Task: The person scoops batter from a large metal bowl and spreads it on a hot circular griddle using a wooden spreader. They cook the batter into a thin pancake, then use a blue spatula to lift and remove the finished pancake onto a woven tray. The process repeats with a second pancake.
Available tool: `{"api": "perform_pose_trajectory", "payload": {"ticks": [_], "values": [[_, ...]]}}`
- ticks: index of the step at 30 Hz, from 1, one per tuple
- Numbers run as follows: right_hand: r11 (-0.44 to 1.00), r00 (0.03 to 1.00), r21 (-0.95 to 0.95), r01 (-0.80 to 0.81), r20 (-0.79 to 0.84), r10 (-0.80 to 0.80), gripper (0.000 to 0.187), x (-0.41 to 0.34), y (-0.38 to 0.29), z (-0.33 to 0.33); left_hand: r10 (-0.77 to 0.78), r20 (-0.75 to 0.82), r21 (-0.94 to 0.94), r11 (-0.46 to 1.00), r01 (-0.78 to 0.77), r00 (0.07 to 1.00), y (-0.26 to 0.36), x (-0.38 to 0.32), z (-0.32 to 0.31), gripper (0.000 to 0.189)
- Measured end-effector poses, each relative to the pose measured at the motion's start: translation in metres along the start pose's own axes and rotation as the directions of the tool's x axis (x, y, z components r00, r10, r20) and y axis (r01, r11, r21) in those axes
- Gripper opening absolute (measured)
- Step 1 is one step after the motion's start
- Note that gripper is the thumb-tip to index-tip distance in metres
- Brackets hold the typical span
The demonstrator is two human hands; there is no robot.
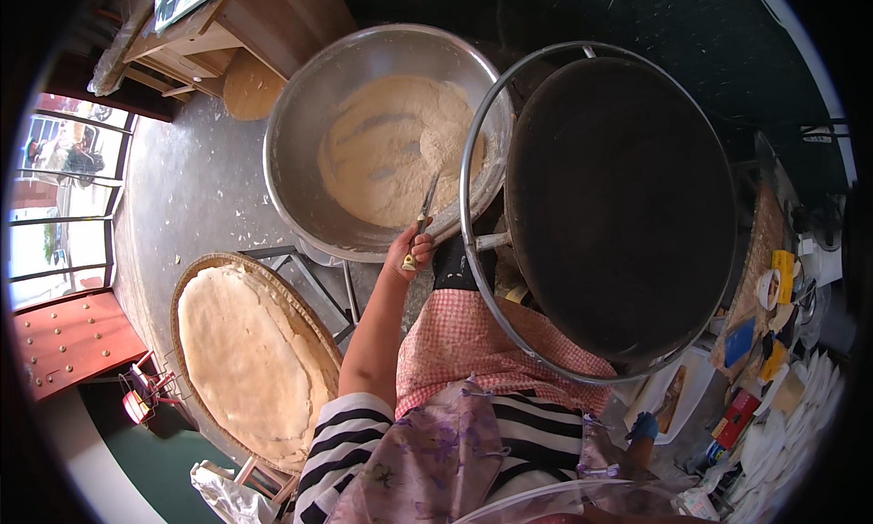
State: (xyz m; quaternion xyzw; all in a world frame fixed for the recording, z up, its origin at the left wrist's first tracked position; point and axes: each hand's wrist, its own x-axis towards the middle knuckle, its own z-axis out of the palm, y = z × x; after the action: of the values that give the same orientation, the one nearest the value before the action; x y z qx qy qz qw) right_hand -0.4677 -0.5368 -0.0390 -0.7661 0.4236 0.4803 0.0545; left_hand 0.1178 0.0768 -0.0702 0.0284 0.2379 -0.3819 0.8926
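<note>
My left hand (pixel 410 250) is closed around the handle of a thin metal-bladed tool (pixel 427 200), a knife or spatula. The blade points into a wide metal basin (pixel 293 128), which holds pale wet dough (pixel 372 172) with a thicker lump (pixel 442 138) on its right side. My right hand (pixel 643 426), in a blue glove, is low at the right by a white plastic tub (pixel 694 398). A wooden piece (pixel 674 400) lies in that tub. The glove's fingers are too small to make out. Between basin and tub stands a round black griddle (pixel 620 203).
A metal ring (pixel 467 203) surrounds the griddle. On the left, a round woven tray (pixel 179 333) bears a stack of thin flatbreads (pixel 245 353). A wooden cabinet (pixel 273 19) stands behind the basin. Boxes and stacked plastic packets (pixel 784 428) crowd the right side.
</note>
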Motion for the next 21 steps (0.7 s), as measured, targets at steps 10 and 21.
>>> {"api": "perform_pose_trajectory", "payload": {"ticks": [10, 21], "values": [[-0.113, 0.84, 0.993, -0.037, 0.092, 0.535, 0.029, -0.05, -0.042, -0.015, 0.035, 0.154, 0.05, 0.998, -0.043, 0.987, -0.008, -0.066, 0.041, 0.037], [-0.297, 0.857, 0.94, 0.169, 0.009, 0.515, 0.033, -0.05, -0.078, 0.009, 0.021, 0.069, 0.004, 1.0, -0.022, 0.997, -0.016, -0.134, 0.087, 0.033]]}}
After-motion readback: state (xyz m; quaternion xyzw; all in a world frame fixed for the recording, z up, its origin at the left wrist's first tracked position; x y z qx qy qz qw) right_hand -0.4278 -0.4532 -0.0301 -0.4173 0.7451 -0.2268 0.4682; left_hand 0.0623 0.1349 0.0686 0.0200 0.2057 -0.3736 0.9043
